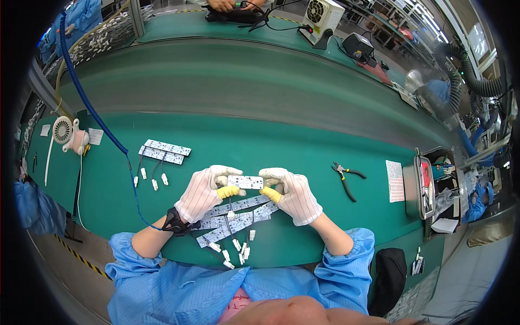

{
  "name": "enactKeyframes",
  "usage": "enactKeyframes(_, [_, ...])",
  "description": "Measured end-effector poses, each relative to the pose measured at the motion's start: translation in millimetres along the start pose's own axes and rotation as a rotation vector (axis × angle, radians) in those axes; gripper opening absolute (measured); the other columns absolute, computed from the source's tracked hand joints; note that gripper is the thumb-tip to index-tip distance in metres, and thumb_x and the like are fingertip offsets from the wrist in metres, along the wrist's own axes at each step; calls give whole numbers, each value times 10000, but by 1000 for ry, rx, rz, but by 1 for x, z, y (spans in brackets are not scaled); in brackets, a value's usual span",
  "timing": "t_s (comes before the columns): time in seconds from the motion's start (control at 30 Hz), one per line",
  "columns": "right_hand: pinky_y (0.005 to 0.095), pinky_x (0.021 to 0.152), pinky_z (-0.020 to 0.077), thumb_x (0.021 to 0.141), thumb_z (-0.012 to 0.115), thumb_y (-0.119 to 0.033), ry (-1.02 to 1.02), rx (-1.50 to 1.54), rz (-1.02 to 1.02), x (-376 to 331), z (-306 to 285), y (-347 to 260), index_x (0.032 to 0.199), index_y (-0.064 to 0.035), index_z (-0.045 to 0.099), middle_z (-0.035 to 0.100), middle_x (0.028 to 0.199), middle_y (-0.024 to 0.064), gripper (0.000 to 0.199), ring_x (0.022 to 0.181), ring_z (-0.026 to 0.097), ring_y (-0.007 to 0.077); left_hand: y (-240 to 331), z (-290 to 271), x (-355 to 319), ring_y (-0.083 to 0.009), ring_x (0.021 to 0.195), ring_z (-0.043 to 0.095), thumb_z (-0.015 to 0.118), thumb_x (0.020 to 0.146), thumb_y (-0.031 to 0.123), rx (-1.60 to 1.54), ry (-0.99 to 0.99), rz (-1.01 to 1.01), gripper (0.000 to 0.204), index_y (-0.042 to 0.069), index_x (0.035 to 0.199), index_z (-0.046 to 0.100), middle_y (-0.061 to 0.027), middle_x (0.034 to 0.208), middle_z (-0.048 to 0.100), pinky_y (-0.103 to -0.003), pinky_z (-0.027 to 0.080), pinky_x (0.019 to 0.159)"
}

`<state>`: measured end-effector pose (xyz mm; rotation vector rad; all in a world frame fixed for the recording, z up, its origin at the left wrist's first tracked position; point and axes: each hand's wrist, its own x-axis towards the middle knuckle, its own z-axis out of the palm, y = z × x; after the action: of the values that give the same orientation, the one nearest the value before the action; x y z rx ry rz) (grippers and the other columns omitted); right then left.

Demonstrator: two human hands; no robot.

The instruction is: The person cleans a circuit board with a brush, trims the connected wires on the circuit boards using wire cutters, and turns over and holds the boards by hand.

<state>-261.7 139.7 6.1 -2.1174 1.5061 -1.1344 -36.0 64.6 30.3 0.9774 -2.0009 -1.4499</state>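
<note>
Between my two gloved hands a short white circuit board (245, 182) is held level above the green bench. My left hand (208, 188) pinches its left end, and a black wrist strap (174, 222) with a blue coiled cord sits on that wrist. The board's right end is gripped by my right hand (290, 195). Yellow covers show on both thumbs. Under and in front of my hands lie several long circuit strips (233, 223) with dark wires and white connectors (236, 245). More circuit strips (165, 151) rest to the left, their connectors toward me.
Diagonal cutters (345, 180) lie open to the right. Beyond them are a label sheet (395, 180) and a metal box (420, 187) beside a bin. A small fan (70, 134) stands far left. A conveyor-like trough (244, 81) runs behind; a co-worker's hands (222, 5) show past it.
</note>
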Motion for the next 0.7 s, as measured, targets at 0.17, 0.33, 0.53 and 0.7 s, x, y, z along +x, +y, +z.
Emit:
enactKeyframes(0.17, [276, 485, 413, 787, 738, -146, 7, -11, -17, 1, -1, -2, 1155, -67, 561, 679, 772, 30, 416, 484, 479, 141, -4, -1, 0, -120, 784, 683, 765, 793, 216, 5, -14, 23, 393, -8, 1079, 617, -88, 869, 719, -241, 513, 684])
enactKeyframes(0.33, [272, 482, 411, 781, 743, -142, 0, 21, 15, 0, -1, -2, 1151, -64, 566, 681, 776, 32, 417, 483, 475, 135, -1, 0, 1, -123, 756, 682, 758, 797, 217, 5, -23, -3, 392, -6, 1085, 612, -87, 829, 724, -238, 505, 673])
enactKeyframes(0.53, [270, 481, 411, 779, 744, -136, 0, 18, 0, 0, 0, 0, 1157, -65, 561, 680, 773, 29, 426, 483, 475, 136, -5, 1, 1, -139, 738, 680, 763, 790, 228, 5, -12, 24, 388, -1, 1070, 624, -91, 822, 720, -253, 503, 659])
enactKeyframes(0.7, [272, 484, 412, 778, 745, -140, 1, 9, -5, 0, 0, -1, 1156, -68, 560, 677, 767, 25, 427, 486, 478, 137, -1, 0, 0, -144, 742, 676, 777, 777, 249, 24, 7, 27, 399, 6, 1062, 639, -85, 836, 715, -255, 505, 667])
